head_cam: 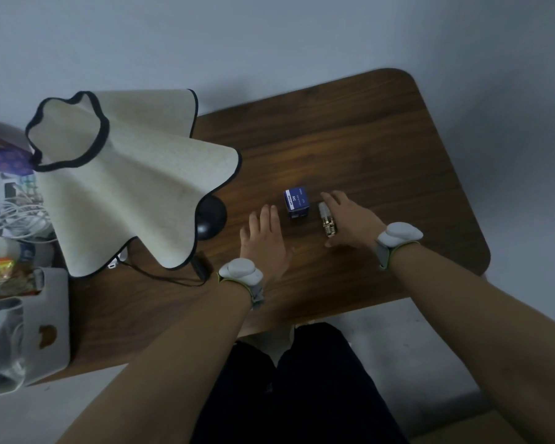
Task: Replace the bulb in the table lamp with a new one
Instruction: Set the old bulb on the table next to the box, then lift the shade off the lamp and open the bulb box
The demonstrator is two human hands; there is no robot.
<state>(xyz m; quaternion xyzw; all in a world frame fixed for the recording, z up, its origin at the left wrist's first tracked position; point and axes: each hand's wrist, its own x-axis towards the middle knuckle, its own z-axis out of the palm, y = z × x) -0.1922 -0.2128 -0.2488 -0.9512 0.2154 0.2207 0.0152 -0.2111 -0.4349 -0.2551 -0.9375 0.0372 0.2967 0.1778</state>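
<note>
A table lamp with a wavy cream shade (132, 184) edged in black stands at the table's left, its round black base (210, 216) showing under the shade. A small blue bulb box (296, 201) marked 3W stands mid-table. Right of it lies a bulb (326, 217) with a pale glass end and a brass screw base. My right hand (353, 221) lies over the bulb's right side, fingers stretched past it; no grip shows. My left hand (263, 241) rests flat on the table left of the box, fingers straight.
The dark wooden table (382, 149) has rounded corners. A black cord with an inline switch (201, 267) runs from the lamp. At the left edge stand a grey bin (50, 318), white cables (20, 216) and packets. My dark-trousered legs are below the front edge.
</note>
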